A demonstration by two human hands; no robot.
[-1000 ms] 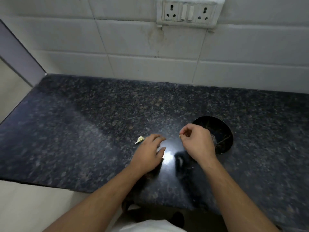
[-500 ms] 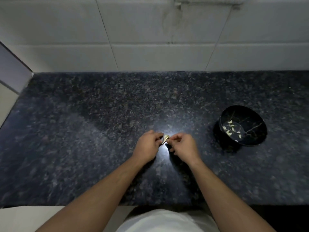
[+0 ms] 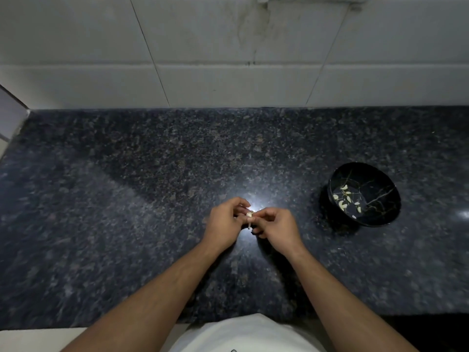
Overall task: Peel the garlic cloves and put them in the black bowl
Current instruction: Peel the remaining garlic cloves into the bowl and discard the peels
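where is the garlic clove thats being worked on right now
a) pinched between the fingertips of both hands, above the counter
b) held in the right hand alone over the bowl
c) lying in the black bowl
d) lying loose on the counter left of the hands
a: the garlic clove sits between the fingertips of the left hand and right hand, above the dark counter and well left of the black bowl, which already holds pale cloves.

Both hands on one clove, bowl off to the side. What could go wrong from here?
1. The garlic clove, pinched between the left hand and right hand above the dark granite counter, could slip out.
2. The black bowl sits apart to the right, so the transfer might miss.
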